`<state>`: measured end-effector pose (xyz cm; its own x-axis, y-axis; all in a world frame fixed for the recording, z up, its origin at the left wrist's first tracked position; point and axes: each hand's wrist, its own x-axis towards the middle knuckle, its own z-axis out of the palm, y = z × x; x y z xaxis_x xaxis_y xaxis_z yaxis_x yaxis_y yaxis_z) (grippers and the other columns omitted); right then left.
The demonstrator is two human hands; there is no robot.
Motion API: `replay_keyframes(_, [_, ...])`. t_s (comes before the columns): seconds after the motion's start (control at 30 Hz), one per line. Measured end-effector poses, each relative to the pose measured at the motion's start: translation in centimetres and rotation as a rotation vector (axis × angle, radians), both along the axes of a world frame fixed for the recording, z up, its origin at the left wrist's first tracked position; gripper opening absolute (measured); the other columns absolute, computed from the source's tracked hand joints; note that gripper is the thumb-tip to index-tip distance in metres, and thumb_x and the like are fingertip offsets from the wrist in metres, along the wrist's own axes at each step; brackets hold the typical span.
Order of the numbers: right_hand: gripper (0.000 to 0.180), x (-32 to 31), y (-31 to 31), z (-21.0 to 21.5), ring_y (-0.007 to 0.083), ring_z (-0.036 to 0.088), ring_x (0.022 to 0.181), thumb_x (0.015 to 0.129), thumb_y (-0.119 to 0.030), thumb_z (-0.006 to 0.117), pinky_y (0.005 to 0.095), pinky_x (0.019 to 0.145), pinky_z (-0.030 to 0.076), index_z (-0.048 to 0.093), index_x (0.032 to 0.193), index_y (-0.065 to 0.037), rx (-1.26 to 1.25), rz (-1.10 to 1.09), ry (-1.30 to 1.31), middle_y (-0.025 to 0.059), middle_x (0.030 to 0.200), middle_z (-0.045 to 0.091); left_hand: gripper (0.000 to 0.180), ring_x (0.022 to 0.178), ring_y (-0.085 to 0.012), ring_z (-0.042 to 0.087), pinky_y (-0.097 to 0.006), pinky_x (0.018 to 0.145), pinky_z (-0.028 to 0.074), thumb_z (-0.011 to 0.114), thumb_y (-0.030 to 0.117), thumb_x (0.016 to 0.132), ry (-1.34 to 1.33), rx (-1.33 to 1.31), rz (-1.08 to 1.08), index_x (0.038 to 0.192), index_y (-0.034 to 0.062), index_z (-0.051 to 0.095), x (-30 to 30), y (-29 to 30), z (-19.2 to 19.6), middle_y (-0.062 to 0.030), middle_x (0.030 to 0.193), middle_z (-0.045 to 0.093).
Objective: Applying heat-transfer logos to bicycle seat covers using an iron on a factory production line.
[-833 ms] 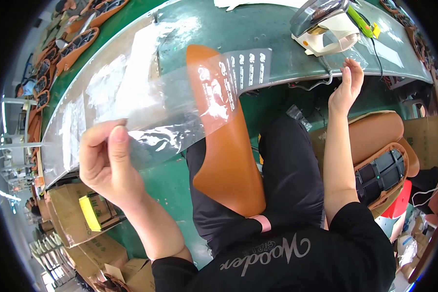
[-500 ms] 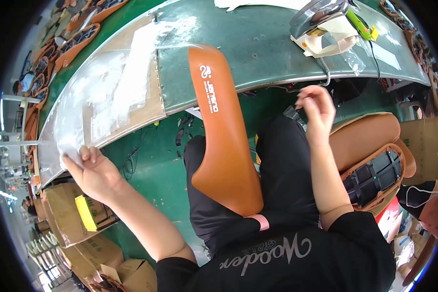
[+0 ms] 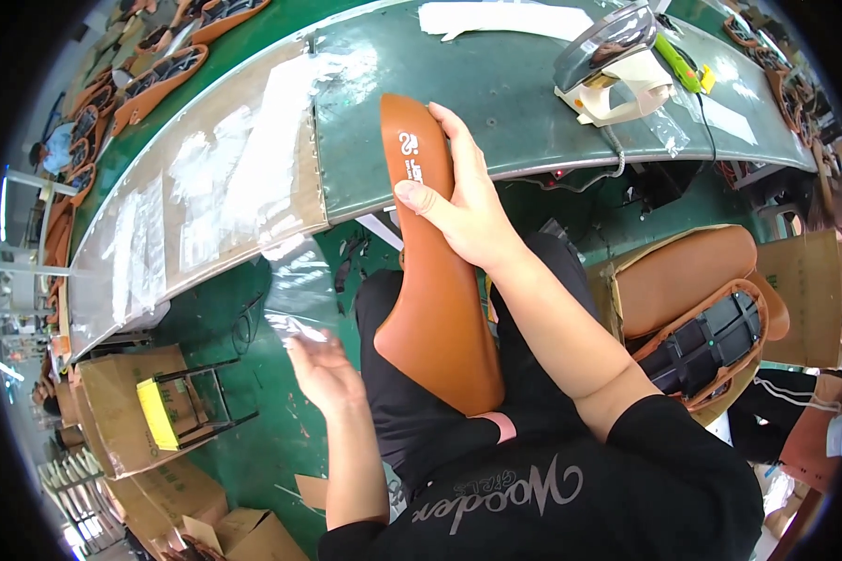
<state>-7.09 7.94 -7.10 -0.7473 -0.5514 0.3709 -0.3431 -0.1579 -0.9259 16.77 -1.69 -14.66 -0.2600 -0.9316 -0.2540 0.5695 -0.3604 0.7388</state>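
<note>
cardboard box (image 3: pixel 103 393), one, on the floor at far left; yellow panel (image 3: pixel 159 414), one, on a black frame in front of it.
brown seats (image 3: pixel 164 79), several, dark undersides showing, in a row beyond the table (image 3: pixel 515 84).
clear plastic sheets (image 3: pixel 210 196), spread over the table's left part.
clear plastic film (image 3: pixel 299 280), one piece, wrinkled, between the table's near edge and the left hand (image 3: pixel 327 374).
left hand: fingers partly spread, blurred, at the film's lower end; whether they grip it or merely lie beside it cannot be told.
long brown seat (image 3: pixel 440 318), one, white print near its narrow upper end; placed lengthwise over the person's lap, wide end toward the waist.
right hand (image 3: pixel 472 210): gripping the long brown seat near its upper end, thumb across the front, fingers round the right edge.
white stand (image 3: pixel 627 98), one, tinted hood above, on the table.
green tool (image 3: pixel 675 64), one, corded, just right of the stand.
open carton (image 3: pixel 606 294), one, at right, with brown padded seats (image 3: pixel 688 280).
</note>
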Motion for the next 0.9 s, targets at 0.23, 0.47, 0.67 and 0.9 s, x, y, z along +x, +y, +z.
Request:
replay_keyframes(0.23, [0.078, -0.5, -0.2, 0.1, 0.0352, 0.033, 0.127, 0.076, -0.031, 0.068, 0.0418, 0.107, 0.024, 0.028, 0.137, 0.000, -0.006, 0.046, -0.041, 0.0210, 0.135, 0.037, 0.031, 0.107, -0.0210, 0.053, -0.037, 0.092, 0.042, 0.043, 0.026, 0.097, -0.053, -0.029, -0.236, 0.122, 0.0069, 0.045, -1.9, 7.0, 3.0, -0.0075, 0.116, 0.054])
replay_keyframes(0.47, [0.062, -4.2, -0.2, 3.5, 0.0181, 0.048, 0.108, 0.084, -0.033, 0.064, 0.0310, 0.091, 0.041, 0.036, 0.135, -0.012, -0.016, 0.433, -0.415, 0.0095, 0.121, 0.047, 0.034, 0.112, -0.0198, 0.049, -0.035, 0.098, 0.039, 0.034, 0.023, 0.100, 0.054, -0.051, -0.384, 0.123, -0.0013, 0.041, -2.4, 9.1, 0.1, -0.0106, 0.119, 0.051])
replay_keyframes(0.67, [0.053, 1.2, 1.8, 7.4, 0.0169, 0.051, 0.100, 0.081, -0.027, 0.065, 0.0301, 0.086, 0.044, 0.043, 0.126, -0.011, -0.199, 0.316, -0.151, 0.0067, 0.112, 0.050, 0.033, 0.110, -0.0197, 0.050, -0.034, 0.096, 0.041, 0.036, 0.022, 0.099, -0.112, -0.084, -0.223, 0.125, 0.0007, 0.040, -2.0, 10.0, 0.7, -0.0106, 0.121, 0.049])
replay_keyframes(0.9, [0.076, 4.7, 5.9, 17.4, 0.0328, 0.035, 0.124, 0.068, -0.041, 0.074, 0.0436, 0.106, 0.024, 0.043, 0.131, -0.010, -0.181, 0.143, 0.616, 0.0154, 0.130, 0.040, 0.022, 0.092, -0.0195, 0.055, -0.036, 0.084, 0.047, 0.035, 0.018, 0.095, -0.030, -0.373, -0.219, 0.096, 0.0028, 0.051, -0.4, 3.9, 9.3, -0.0086, 0.103, 0.056])
